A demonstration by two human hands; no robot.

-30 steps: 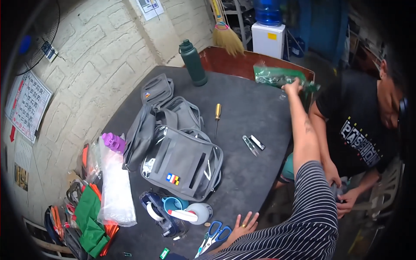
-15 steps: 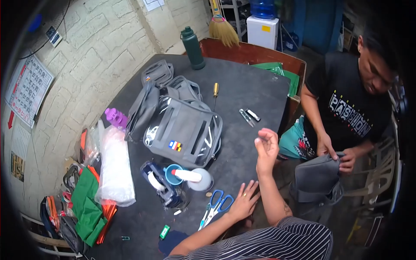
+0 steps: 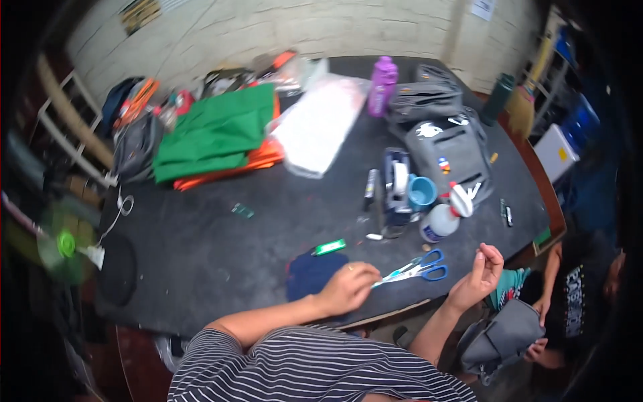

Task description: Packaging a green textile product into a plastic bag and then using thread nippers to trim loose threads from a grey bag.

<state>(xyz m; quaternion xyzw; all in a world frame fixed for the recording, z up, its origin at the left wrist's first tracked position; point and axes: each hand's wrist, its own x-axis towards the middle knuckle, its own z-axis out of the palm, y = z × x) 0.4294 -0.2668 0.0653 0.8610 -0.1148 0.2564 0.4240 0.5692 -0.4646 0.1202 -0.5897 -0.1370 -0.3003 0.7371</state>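
My left hand (image 3: 349, 287) hovers palm down by the table's near edge, blurred, its fingers loosely bent with nothing visible in them. Its fingertips are close to the blade tips of scissors with blue handles (image 3: 434, 264); whether they touch, I cannot tell. Under and beside the hand lies a dark blue cloth (image 3: 309, 273), with a small green-and-white packet (image 3: 329, 248) at its upper edge. My right hand (image 3: 477, 276) is raised near the table edge, right of the scissors. Its fingers are half curled, thumb apart, and nothing shows in it.
A spray bottle (image 3: 439, 224), blue cup (image 3: 422, 193) and tape dispenser (image 3: 396, 191) stand beyond the scissors. Grey bags (image 3: 452, 157), a purple bottle (image 3: 383, 87), a white plastic-wrapped bundle (image 3: 318, 127) and green fabric (image 3: 214, 134) lie farther back. At right, a co-worker holds a grey bag (image 3: 502, 335).
The view has swung left, bringing the table's left part and a fan into sight. My left hand has left the table edge beside the scissor handles for the blade tips; my right fingers curl more.
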